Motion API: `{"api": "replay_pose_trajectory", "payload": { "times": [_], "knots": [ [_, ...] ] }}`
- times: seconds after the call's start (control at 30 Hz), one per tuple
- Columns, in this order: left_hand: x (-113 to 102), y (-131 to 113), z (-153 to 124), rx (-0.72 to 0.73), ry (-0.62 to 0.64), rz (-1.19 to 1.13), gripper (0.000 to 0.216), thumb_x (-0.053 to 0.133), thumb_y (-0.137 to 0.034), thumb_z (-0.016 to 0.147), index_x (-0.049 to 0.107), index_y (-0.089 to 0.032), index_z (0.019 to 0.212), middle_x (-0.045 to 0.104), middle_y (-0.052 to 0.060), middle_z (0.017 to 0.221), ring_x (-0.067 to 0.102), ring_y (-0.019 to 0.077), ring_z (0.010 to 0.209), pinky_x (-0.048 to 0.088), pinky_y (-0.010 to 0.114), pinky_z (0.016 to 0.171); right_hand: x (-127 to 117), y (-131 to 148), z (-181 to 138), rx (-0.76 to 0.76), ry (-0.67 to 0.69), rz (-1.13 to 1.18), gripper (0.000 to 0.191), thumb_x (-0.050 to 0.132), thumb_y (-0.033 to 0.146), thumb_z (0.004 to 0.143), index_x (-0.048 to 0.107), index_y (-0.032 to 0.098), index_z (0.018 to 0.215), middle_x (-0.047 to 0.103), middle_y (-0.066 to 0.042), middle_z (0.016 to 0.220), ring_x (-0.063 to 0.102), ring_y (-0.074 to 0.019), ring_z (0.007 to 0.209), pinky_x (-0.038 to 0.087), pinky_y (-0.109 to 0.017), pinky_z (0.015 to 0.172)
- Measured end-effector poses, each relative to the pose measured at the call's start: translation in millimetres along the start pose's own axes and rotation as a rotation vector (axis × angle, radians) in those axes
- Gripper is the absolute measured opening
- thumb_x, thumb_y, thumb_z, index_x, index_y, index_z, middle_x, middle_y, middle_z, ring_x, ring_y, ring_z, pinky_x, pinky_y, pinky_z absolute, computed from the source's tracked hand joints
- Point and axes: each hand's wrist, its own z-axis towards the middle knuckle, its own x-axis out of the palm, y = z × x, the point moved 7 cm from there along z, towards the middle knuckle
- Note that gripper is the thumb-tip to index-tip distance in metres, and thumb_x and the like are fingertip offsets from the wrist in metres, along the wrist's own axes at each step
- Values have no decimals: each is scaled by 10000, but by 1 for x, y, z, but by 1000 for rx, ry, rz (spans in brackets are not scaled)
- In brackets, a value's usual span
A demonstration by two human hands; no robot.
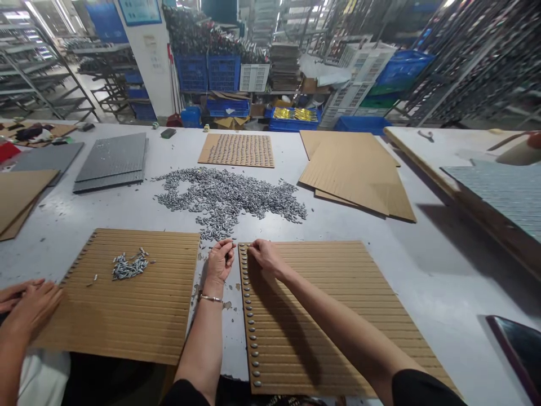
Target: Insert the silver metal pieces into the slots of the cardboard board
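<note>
Right hand (pixel 262 256) fingertips pinched together at far-left corner of slotted cardboard board (pixel 338 316); left hand (pixel 220 260) curled shut just beside it; metal pieces pile (pixel 228 197) lies farther away

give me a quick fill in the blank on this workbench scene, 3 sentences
1. The right hand touches the top left corner of a ribbed ____ board.
2. Small grey metal pieces lie in a loose ____ on the grey table.
3. A silver bracelet circles the ____ wrist.

Missing words: cardboard; heap; left
</note>
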Motion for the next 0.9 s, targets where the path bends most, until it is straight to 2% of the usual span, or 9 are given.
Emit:
{"api": "replay_pose_trajectory", "payload": {
  "times": [0.17,0.23,0.3,0.37,0.47,0.57,0.67,0.8,0.9],
  "knots": [
    [3,4,0,-21,24,15,300,800,-234,593,630,-130,817,606,7,702,426,25,477,186,131,343,3,0,0,34,-8,-41,139,563,241,859,642,163,775,634,-21,681,550,-148,624,332,-241,578],
    [3,6,0,-34,34,28,307,806,-243,592,633,-123,816,593,3,689,422,23,475,180,128,343,3,-2,2,49,-32,-46,93,563,232,848,625,163,851,639,-23,719,555,-157,654,339,-245,590],
    [4,7,0,-45,43,45,311,808,-241,588,637,-117,816,605,12,703,418,20,473,183,126,344,1,-4,2,64,-68,-6,171,574,223,826,580,158,984,639,-12,746,560,-162,677,351,-245,598],
    [5,7,0,-51,51,61,316,809,-237,580,631,-120,812,625,20,725,406,15,462,179,127,339,-1,-6,1,60,-95,96,260,593,231,796,537,151,1037,623,9,717,555,-157,658,366,-243,593],
    [9,8,-4,-66,65,89,308,811,-241,578,609,-132,782,598,-13,639,380,13,423,164,130,333,-3,1,-8,-43,-100,300,176,576,313,808,569,154,882,588,10,661,531,-142,609,393,-244,570],
    [16,12,-9,-96,91,123,302,816,-244,580,602,-133,760,511,-59,518,364,14,387,168,131,338,-3,12,-20,-125,-71,465,290,533,435,840,607,156,815,580,-6,648,523,-136,587,416,-240,534],
    [22,17,-14,-118,118,162,310,830,-248,566,605,-124,741,501,-61,507,367,11,379,196,134,351,-1,14,-26,-68,-42,577,327,580,476,800,607,150,811,561,4,615,521,-128,555,420,-226,493],
    [22,18,-13,-100,114,145,307,831,-246,571,630,-118,763,525,-50,525,364,11,386,198,137,351,4,7,-21,47,113,768,302,649,433,721,588,143,782,573,9,604,507,-103,504,417,-212,483],
    [16,15,-7,-69,88,83,294,804,-300,617,640,-111,773,595,-4,624,377,13,407,163,142,336,-2,-8,-14,108,68,752,238,626,383,710,564,157,751,627,-21,640,550,-120,526,444,-229,514]
  ]
}}
